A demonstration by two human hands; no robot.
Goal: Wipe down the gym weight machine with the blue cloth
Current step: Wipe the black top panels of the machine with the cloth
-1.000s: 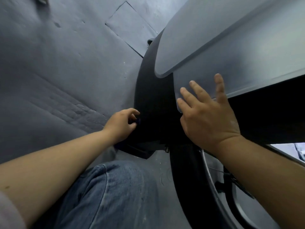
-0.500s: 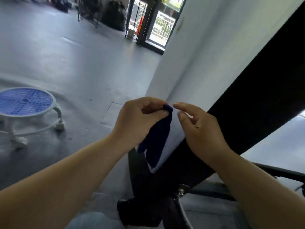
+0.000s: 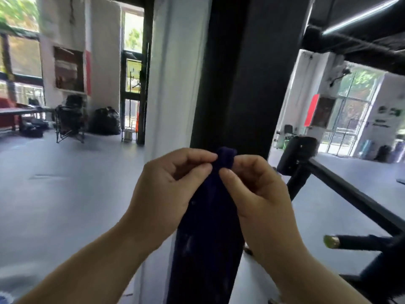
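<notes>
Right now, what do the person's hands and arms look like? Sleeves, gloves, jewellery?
Left hand and right hand are both bare: no gloves, rings, watch or wristband visible. Both forearms are uncovered down to the frame's edge, so no sleeve shows. No markings seen, though the picture is slightly blurred.

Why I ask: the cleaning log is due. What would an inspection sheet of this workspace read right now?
Surface: grey floor.
Job's things: blue cloth hangs in front of the weight machine's black upright; contact cannot be told.
Clutter: black bags and a folding chair by the far wall.
Hands: left hand and right hand both pinch the cloth's top.
Cables: nothing seen.
Surroundings: windows, daylight; black frame bar at right.
</notes>
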